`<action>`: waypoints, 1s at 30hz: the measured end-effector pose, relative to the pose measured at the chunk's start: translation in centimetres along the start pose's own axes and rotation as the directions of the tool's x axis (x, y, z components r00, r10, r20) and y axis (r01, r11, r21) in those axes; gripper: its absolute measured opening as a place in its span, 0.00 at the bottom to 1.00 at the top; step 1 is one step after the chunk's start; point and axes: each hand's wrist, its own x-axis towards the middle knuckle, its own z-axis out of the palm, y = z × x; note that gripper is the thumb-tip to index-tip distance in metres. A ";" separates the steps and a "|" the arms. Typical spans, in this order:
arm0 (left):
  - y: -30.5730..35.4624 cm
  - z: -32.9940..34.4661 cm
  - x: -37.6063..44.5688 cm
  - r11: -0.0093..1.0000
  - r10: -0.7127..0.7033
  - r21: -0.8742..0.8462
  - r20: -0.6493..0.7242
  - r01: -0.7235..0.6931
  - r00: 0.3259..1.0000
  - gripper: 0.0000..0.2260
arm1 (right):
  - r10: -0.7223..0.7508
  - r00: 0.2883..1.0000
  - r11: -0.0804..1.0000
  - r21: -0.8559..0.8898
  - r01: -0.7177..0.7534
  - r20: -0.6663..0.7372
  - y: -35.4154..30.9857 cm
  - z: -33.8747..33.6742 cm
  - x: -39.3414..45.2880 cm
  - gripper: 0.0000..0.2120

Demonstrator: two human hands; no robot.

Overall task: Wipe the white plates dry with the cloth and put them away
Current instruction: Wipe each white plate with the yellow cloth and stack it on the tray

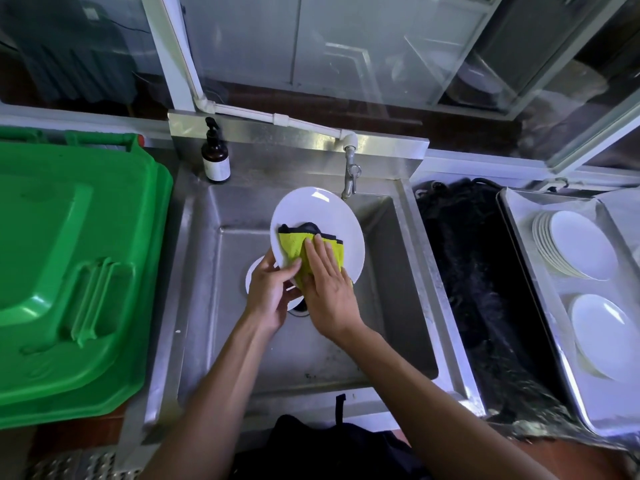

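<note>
Two hands worked one round white plate (317,216) above the steel sink (388,271).
Left hand (268,292) gripped its lower rim, fingers curled; right hand (327,284) pressed the yellow-green cloth (292,245) on its face, fingers straight, slightly spread.
</note>
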 end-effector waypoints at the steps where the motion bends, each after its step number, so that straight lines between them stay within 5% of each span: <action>1: 0.1 -0.1 0.0 1.000 0.012 -0.014 0.005 -0.012 1.000 0.14 | -0.006 1.000 1.000 0.017 0.007 -0.010 -0.4 0.1 0.0 0.27; 11: 0.6 -1.4 -0.4 0.992 0.055 -0.111 -0.042 -0.059 0.998 0.22 | -0.116 0.993 0.982 -0.151 0.114 0.000 0.7 0.2 -1.1 0.28; 19: 1.1 -2.7 -0.9 0.998 0.019 -0.051 -0.026 -0.020 0.999 0.23 | -0.026 1.000 0.976 -0.218 0.026 0.003 2.9 -1.0 0.6 0.27; 30: 2.0 -4.5 -1.4 0.993 -0.055 0.104 0.048 0.050 0.997 0.27 | -0.090 0.996 0.960 -0.265 0.091 0.016 2.1 -3.2 5.6 0.26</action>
